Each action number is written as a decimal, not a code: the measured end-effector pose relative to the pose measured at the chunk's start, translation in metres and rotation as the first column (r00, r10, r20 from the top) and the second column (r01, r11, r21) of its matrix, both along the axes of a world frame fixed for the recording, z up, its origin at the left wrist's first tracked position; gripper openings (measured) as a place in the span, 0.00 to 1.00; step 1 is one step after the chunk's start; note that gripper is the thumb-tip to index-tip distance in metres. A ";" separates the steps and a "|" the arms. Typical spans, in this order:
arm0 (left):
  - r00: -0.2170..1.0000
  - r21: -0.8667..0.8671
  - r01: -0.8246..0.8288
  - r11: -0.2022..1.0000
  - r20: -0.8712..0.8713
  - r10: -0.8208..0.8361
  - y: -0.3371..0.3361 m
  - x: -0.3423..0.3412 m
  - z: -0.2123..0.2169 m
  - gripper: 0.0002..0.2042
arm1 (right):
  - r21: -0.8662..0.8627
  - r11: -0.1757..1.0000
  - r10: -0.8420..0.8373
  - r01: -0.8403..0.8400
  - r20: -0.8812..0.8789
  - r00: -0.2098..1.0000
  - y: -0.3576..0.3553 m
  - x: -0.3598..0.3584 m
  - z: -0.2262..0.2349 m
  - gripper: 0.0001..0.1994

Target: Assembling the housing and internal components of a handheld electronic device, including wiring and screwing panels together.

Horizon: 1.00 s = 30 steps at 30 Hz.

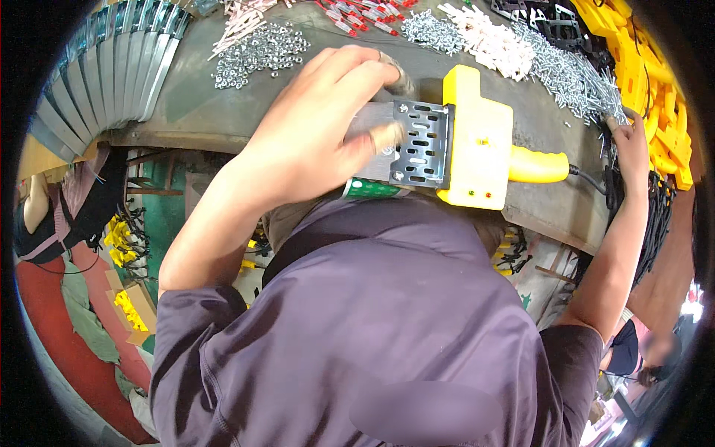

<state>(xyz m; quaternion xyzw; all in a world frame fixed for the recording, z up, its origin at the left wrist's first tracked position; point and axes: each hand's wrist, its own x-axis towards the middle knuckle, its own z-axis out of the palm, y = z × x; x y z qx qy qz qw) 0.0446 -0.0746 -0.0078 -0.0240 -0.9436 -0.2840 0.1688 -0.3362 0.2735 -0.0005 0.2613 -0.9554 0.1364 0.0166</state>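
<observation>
A yellow hand-held power tool (477, 141) lies across the table's near edge, handle to the right. On its left are a black perforated guard (423, 145) and a flat silver plate (372, 119). My left hand (320, 119) bends over the plate, fingers apart, with wraps on the thumb and a finger. Its thumb lies over the plate by the guard; its other fingertips reach past the far edge. At the right, my right hand (631, 149) has its fingers curled at the end of a heap of silver screws (573, 78). Whatever sits between those fingertips is too small to make out.
Nuts (261, 56), pale sticks (242, 22), red-tipped parts (365, 13) and white pieces (495, 45) lie along the back. Metal plates (123, 67) fan out at left. Yellow housings (655, 97) and black cables (652, 223) crowd the right. A green cylinder (372, 188) shows below the tool.
</observation>
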 end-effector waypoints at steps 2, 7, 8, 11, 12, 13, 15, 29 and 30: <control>0.999 0.022 0.040 0.999 -0.008 -0.040 0.008 0.008 0.006 0.26 | -0.091 0.996 -0.005 0.012 0.077 0.997 0.012 -0.002 -0.004 0.24; 0.994 -0.012 0.086 0.996 0.066 -0.085 0.016 0.013 -0.002 0.35 | -0.082 0.997 0.011 -0.006 0.056 0.998 -0.007 0.020 -0.002 0.29; 0.995 -0.031 0.062 0.998 0.078 -0.059 0.018 0.013 -0.003 0.35 | -0.081 0.997 0.008 -0.004 0.051 0.999 -0.008 0.023 -0.003 0.29; 0.997 -0.060 0.037 0.998 0.067 -0.033 0.020 0.014 -0.005 0.35 | -0.175 0.984 -0.009 0.018 0.051 0.999 -0.003 0.029 -0.003 0.29; 0.998 -0.071 0.031 0.997 0.054 -0.027 0.020 0.014 -0.006 0.35 | -0.250 0.965 -0.056 0.077 0.087 0.995 -0.001 0.030 -0.002 0.29; 0.998 -0.070 0.034 0.997 0.048 -0.031 0.020 0.013 -0.006 0.35 | -0.322 0.937 -0.100 0.135 0.125 0.987 0.002 0.031 -0.001 0.30; 0.997 -0.059 0.044 0.997 0.059 -0.041 0.020 0.012 -0.005 0.35 | -0.373 0.916 -0.088 0.149 0.175 0.981 0.011 0.026 -0.007 0.28; 0.948 -0.155 -0.117 0.981 -0.310 0.064 0.025 0.028 -0.021 0.22 | -0.781 0.620 -0.130 0.068 -0.017 0.991 0.024 0.039 0.050 0.12; 0.897 -0.133 -0.204 0.970 -0.422 0.131 0.030 0.033 -0.025 0.21 | -0.760 0.649 -0.107 0.043 -0.036 0.994 0.043 0.036 0.066 0.10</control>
